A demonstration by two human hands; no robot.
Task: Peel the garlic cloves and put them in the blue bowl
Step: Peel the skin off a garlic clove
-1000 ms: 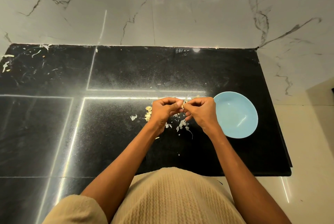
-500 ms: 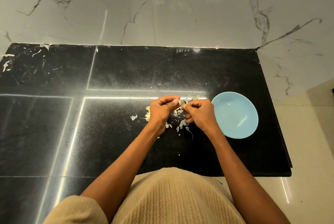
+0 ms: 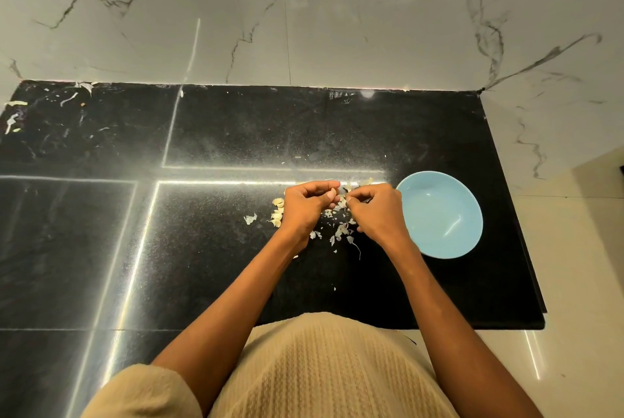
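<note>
The garlic clove (image 3: 341, 202) sits pinched between the left hand (image 3: 305, 208) and right hand (image 3: 380, 211), at nine o'clock from the blue bowl (image 3: 439, 213). Best to hold it firmly and strip skin away in small pulls (the clove itself is mostly hidden by fingertips). Skins (image 3: 341, 232) litter the black counter (image 3: 236, 134) beneath.

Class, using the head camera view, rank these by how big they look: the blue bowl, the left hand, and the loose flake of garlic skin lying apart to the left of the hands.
1. blue bowl
2. left hand, nearer the camera, so somewhat unsure
3. flake of garlic skin
</note>
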